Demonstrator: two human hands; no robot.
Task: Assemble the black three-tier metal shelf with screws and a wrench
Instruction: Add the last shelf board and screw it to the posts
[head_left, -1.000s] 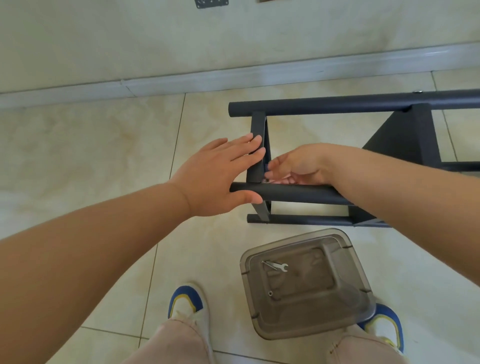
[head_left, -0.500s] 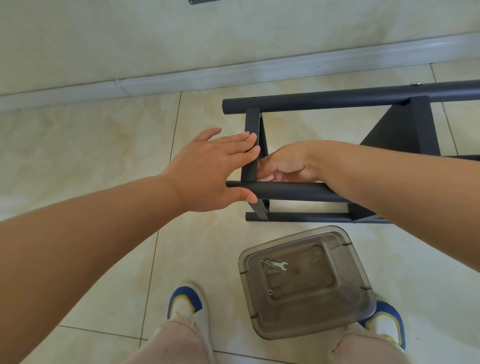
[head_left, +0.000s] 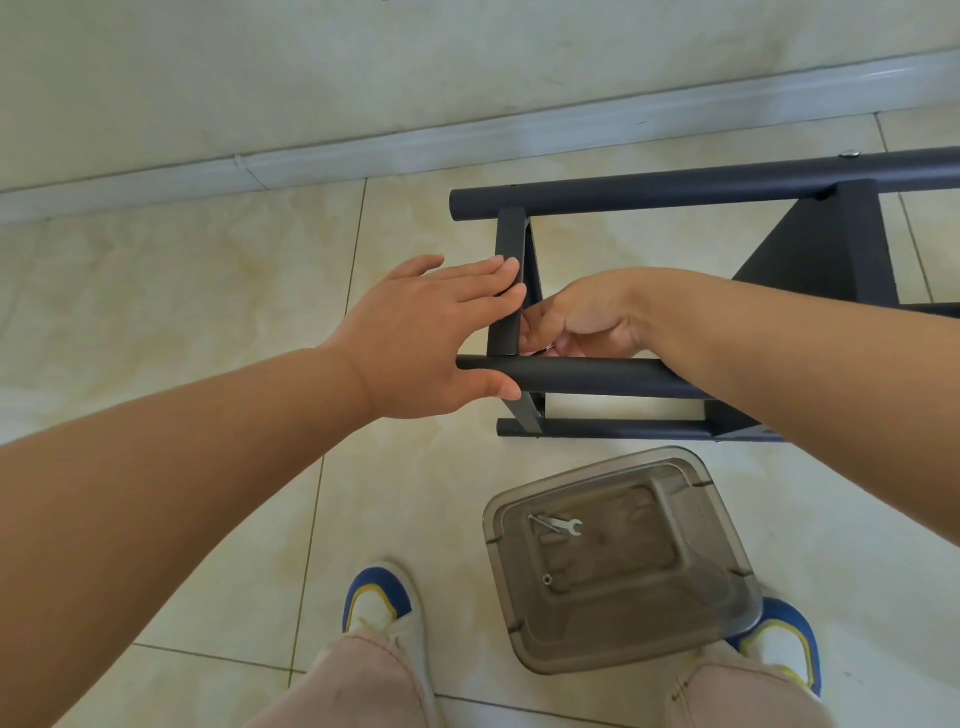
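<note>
I see the black shelf frame (head_left: 675, 192) lying on its side on the tile floor (head_left: 182, 291), on the right and far from me, close to the wall (head_left: 260, 67). Its long tubes run left to right. A short cross bar (head_left: 509, 280) joins the far tube to the near tube (head_left: 597, 376) at the left end.

My left hand (head_left: 421, 338) is spread flat. Its straight fingers press on the left side of the short cross bar, and its thumb lies along the near tube. It pushes; it does not wrap around.

My right hand (head_left: 576, 317) reaches in from the right, just on the other side of the cross bar. Its fingers are curled at the corner where the bar meets the near tube. They look pressed together on something tiny, but I cannot tell what it is.

Near me, between my two shoes, sits a clear plastic box (head_left: 727, 613). A small silver wrench (head_left: 563, 526) lies in it, and a little nut (head_left: 547, 578) lies apart from the wrench.
</note>
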